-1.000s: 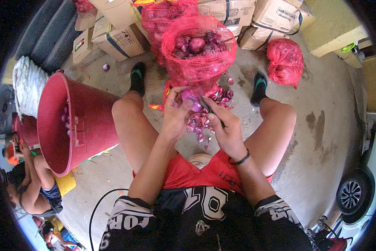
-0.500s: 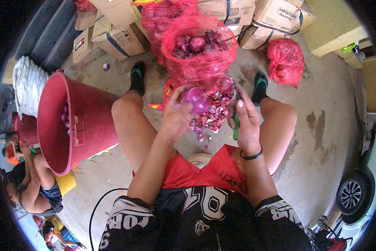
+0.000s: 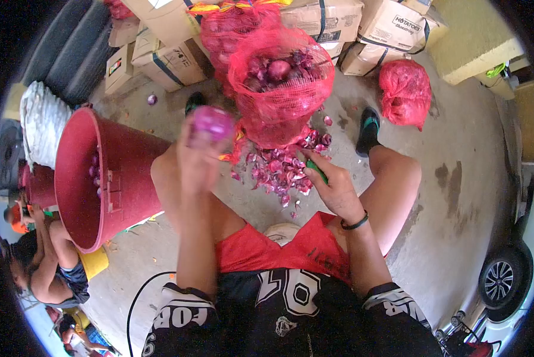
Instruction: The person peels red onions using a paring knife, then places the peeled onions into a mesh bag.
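Observation:
A peeled purple onion [image 3: 212, 124] is held in my left hand [image 3: 195, 149], which is blurred by motion and raised over my left knee. My right hand [image 3: 332, 184] is closed around a green-handled tool [image 3: 317, 171], above the right side of a heap of onion skins [image 3: 279, 172] on the floor; the tool's blade cannot be made out. Just beyond the heap stands an open red mesh sack [image 3: 279, 98], with red onions showing at its mouth. On the left, a large red tub [image 3: 130, 172] leans with its opening toward the left and some onions inside.
Cardboard boxes [image 3: 172, 65] and another mesh sack [image 3: 231, 35] stand at the back. A tied red bag [image 3: 405, 94] lies at the right. A loose onion [image 3: 152, 99] rests on the floor. Another person [image 3: 56, 262] sits at far left; a car [image 3: 517, 268] is at far right.
My left hand has moved left with the onion, away from my right hand. My right hand has lowered slightly toward the left with the green tool. The mesh sack's lower part no longer has hands before it.

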A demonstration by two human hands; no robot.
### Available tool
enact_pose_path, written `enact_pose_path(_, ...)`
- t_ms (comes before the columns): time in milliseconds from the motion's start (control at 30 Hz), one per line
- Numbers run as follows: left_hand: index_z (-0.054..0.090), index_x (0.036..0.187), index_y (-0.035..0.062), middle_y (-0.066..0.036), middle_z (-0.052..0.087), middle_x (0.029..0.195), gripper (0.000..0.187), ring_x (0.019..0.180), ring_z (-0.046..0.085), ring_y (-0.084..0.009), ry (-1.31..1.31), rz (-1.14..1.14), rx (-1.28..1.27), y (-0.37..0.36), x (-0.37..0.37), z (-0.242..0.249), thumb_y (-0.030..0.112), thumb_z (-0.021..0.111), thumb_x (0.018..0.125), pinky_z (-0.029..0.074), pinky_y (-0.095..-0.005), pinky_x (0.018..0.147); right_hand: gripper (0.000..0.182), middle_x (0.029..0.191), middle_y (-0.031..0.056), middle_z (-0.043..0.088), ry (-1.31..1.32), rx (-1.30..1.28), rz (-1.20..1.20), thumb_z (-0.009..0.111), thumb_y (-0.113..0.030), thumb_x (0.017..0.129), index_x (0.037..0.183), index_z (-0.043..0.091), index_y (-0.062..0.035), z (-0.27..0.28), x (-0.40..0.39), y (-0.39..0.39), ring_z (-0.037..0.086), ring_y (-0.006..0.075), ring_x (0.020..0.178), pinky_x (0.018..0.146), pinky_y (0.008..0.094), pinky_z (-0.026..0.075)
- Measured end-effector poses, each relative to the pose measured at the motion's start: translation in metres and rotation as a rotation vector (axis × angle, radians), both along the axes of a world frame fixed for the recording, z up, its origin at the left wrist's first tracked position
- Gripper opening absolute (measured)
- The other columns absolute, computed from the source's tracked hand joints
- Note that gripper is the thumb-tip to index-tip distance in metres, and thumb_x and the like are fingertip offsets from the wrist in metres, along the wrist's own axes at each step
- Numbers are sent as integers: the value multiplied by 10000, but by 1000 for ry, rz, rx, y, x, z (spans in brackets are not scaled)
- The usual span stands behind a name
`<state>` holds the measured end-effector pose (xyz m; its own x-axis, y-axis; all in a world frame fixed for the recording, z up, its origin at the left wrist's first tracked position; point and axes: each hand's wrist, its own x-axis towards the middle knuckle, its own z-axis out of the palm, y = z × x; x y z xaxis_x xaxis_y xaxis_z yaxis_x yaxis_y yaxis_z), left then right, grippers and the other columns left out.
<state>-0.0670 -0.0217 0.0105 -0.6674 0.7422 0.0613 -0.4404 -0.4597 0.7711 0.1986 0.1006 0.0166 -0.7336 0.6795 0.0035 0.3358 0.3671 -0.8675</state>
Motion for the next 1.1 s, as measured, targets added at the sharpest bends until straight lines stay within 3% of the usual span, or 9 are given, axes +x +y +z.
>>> enact_pose_path(100, 409, 1326, -2, -194, 466, 1356, 521, 1250, 473, -348, -23, 266, 264, -20, -63, 49, 210, 634, 907, 376, -487, 1099, 390, 952, 268, 636, -19, 21, 29, 625, -213, 901, 1225, 568, -5, -7, -1, 4, 659, 383, 867, 746, 404, 513)
enact_pose_path(167, 434, 1301, -3, -213, 491, 1330, 467, 1230, 484, -351, -370, -39, 842, -40, -109, 64, 279, 561, 952, 354, -495, 1111, 385, 955, 264, 637, -21, 34, 48, 623, -222, 901, 1216, 571, -6, -8, -4, 4, 657, 382, 871, 748, 411, 512)
enact_pose_path(267, 430, 1305, -29, -216, 511, 1305, 494, 1222, 491, -332, -326, -67, 633, -12, -109, 74, 311, 537, 963, 408, -454, 1066, 392, 958, 255, 640, -31, 20, 95, 617, -235, 903, 1221, 565, -12, -10, -11, 5, 653, 381, 879, 751, 418, 511)
enact_pose_path(333, 401, 1355, -35, -211, 551, 1260, 590, 1115, 573, -306, -72, 28, 205, 31, -72, 83, 268, 637, 908, 486, -393, 960, 399, 963, 251, 641, -39, -52, 121, 614, -240, 904, 1231, 558, -19, -22, -14, 5, 650, 381, 887, 755, 421, 511)
enact_pose_path(500, 651, 1081, -3, -89, 683, 1049, 261, 970, 651, -224, 1123, -12, -395, 145, -54, 63, 185, 643, 900, 503, -320, 833, 398, 934, 239, 646, -119, -77, 147, 595, -282, 912, 1224, 559, -38, -27, -11, 7, 637, 399, 870, 741, 439, 510)
enact_pose_path(600, 655, 1098, 45, -209, 650, 1072, 305, 1020, 613, -363, 1666, -113, -787, 192, -64, 36, 145, 661, 810, 481, -398, 908, 408, 936, 237, 645, -142, -74, 162, 582, -316, 916, 1225, 561, -50, -34, -7, 6, 634, 404, 873, 741, 447, 508)
enact_pose_path(667, 654, 1109, 63, -198, 633, 1108, 319, 1041, 603, -357, 1827, -227, -932, 205, -69, 17, 118, 650, 794, 477, -407, 918, 415, 950, 239, 644, -172, -71, 165, 575, -336, 918, 1230, 562, -63, -37, -5, 8, 633, 406, 879, 747, 451, 508)
enact_pose_path(833, 604, 1208, 134, -147, 559, 1221, 378, 1146, 538, -356, 1969, -241, -910, 214, -85, -27, 83, 547, 838, 465, -436, 965, 391, 974, 248, 635, -184, -61, 200, 567, -306, 922, 1241, 562, -80, -31, 0, 9, 626, 412, 883, 759, 458, 499)
enact_pose_path(1100, 487, 1277, 84, -191, 548, 1238, 659, 1175, 511, -381, 1854, -367, -990, 217, -92, 1, 134, 754, 677, 434, -425, 990, 399, 997, 248, 631, -191, -62, 206, 545, -313, 925, 1246, 552, -74, -30, 0, 9, 614, 426, 893, 767, 486, 488)
